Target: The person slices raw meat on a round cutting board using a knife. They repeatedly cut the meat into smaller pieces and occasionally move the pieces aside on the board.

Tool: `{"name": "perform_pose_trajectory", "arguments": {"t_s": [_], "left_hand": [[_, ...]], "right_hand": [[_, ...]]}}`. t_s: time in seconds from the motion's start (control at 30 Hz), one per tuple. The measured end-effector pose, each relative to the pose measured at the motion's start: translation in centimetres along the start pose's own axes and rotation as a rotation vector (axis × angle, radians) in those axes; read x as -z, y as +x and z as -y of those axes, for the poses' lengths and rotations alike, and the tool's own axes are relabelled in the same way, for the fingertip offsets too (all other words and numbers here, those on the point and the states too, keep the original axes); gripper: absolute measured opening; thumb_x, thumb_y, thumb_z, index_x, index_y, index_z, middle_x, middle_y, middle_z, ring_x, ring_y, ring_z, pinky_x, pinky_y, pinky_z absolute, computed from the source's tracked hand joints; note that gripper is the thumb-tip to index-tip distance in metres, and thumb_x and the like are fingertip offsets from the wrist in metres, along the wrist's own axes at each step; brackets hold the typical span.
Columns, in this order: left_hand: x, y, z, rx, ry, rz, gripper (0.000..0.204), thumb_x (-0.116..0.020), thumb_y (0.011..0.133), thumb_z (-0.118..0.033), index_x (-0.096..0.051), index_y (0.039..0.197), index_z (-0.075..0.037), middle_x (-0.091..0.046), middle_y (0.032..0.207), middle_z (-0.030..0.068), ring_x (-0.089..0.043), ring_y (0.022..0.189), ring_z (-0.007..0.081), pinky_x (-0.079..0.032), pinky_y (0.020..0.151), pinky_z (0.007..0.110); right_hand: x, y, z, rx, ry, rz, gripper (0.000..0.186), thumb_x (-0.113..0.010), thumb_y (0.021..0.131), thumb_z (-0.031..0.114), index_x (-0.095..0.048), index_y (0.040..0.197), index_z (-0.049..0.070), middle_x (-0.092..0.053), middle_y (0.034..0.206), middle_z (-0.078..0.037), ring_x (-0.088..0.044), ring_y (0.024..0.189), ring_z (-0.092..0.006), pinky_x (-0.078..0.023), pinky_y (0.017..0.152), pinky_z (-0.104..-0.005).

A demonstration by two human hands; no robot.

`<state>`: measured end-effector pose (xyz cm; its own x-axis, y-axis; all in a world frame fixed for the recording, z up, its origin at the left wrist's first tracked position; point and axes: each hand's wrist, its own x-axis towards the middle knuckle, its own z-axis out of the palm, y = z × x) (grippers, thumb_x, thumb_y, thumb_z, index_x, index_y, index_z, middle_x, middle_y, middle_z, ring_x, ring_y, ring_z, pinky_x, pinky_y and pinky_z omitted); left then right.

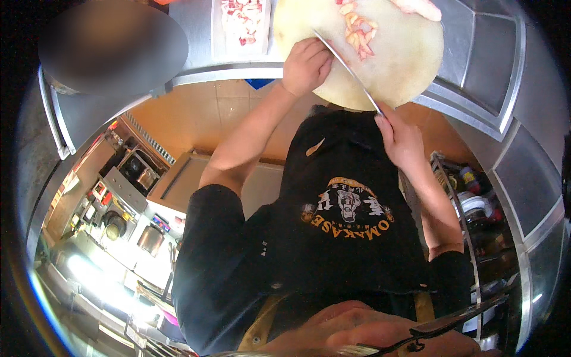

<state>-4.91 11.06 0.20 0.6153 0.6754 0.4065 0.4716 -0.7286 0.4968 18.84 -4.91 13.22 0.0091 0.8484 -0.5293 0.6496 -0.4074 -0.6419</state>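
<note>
My right hand (402,138) grips the handle of a long-bladed knife (351,70), whose thin blade slants up and left across a round pale cutting board (410,71). Beside the blade, at the board's left edge, my left hand (307,65) rests with its fingers curled inward; whatever lies under them is hidden. Right of the blade, cut strips of pinkish-yellow raw meat (360,37) sit in a loose heap. A larger pale piece of raw meat (420,7) lies at the board's far right edge.
Left of the board, a white tray (217,44) holds many small meat pieces. Board and tray stand on a metal counter (196,35) with a raised front rim. At the far left is a blurred oval patch. A rack (476,205) with containers stands at my right.
</note>
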Motion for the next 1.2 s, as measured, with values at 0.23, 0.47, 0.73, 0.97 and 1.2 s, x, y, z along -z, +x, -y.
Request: {"name": "perform_pose_trajectory", "arguments": {"t_s": [0.23, 0.47, 0.73, 0.97, 1.2], "left_hand": [[-0.1, 0.5, 0.4, -0.013, -0.084, 0.021, 0.016, -0.078, 0.082, -0.007, -0.076, 0.098, -0.006, -0.072, 0.11, 0.0086, -0.066, 0.108, 0.0307, -0.054, 0.095, 0.042], [0.1, -0.2, 0.6, 0.046, -0.059, -0.009, 0.015, -0.077, 0.081, -0.005, -0.075, 0.096, -0.004, -0.072, 0.108, 0.0109, -0.066, 0.104, 0.0335, -0.055, 0.093, 0.042], [-0.3, 0.3, 0.6, 0.015, -0.085, -0.006, 0.017, -0.075, 0.081, -0.003, -0.074, 0.097, -0.004, -0.071, 0.109, 0.0113, -0.066, 0.104, 0.0338, -0.056, 0.092, 0.043], [0.6, -0.2, 0.7, 0.078, -0.087, -0.019, 0.017, -0.076, 0.082, -0.002, -0.075, 0.099, -0.005, -0.071, 0.113, 0.0111, -0.066, 0.106, 0.0338, -0.057, 0.092, 0.042], [0.5, -0.5, 0.4, 0.059, -0.074, -0.027, 0.018, -0.077, 0.081, -0.001, -0.075, 0.098, -0.005, -0.071, 0.11, 0.0104, -0.066, 0.104, 0.0334, -0.057, 0.092, 0.041]], "right_hand": [[-2.8, 13.6, 2.9, 0.246, 0.055, -0.217, 0.038, -0.053, 0.11, 0.041, -0.068, 0.134, 0.017, -0.075, 0.11, -0.019, -0.071, 0.101, -0.0425, -0.056, 0.085, -0.0483], [-0.4, 1.3, -0.8, 0.126, 0.033, -0.072, 0.038, -0.06, 0.108, 0.033, -0.067, 0.141, 0.017, -0.075, 0.106, -0.022, -0.074, 0.096, -0.0415, -0.058, 0.082, -0.0483], [-2.4, 9.1, 0.5, 0.233, 0.064, -0.125, 0.038, -0.056, 0.109, 0.038, -0.068, 0.138, 0.016, -0.075, 0.109, -0.02, -0.072, 0.101, -0.0416, -0.057, 0.087, -0.0483], [-0.5, 8.3, 1.5, 0.24, 0.087, -0.17, 0.038, -0.059, 0.108, 0.038, -0.069, 0.137, 0.015, -0.076, 0.104, -0.02, -0.073, 0.096, -0.041, -0.057, 0.081, -0.0476], [0.0, 1.4, -1.1, 0.116, -0.011, -0.033, 0.038, -0.059, 0.108, 0.038, -0.07, 0.136, 0.015, -0.076, 0.108, -0.02, -0.074, 0.098, -0.0402, -0.058, 0.085, -0.0487]]}}
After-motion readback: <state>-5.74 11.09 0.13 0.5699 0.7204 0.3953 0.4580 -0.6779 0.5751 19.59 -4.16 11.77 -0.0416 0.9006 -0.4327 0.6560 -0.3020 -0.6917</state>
